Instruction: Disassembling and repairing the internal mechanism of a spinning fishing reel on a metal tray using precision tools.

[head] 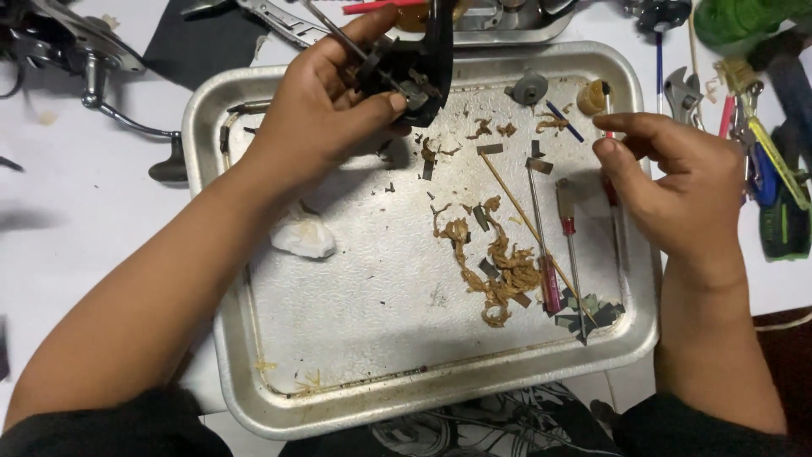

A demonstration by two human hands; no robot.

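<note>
We grip the black reel body in our left hand at the tray's eleven o'clock. Our right hand, at three o'clock, pinches a thin red-handled tool, with screwdrivers and brown debris lying between.

Counted in frame: two hands, left hand and right hand. One metal tray. One black mechanical part, upper centre. Two red-handled screwdrivers in tray, right of centre. One crumpled white tissue. One grey gear. One adjustable wrench, upper right.
</note>
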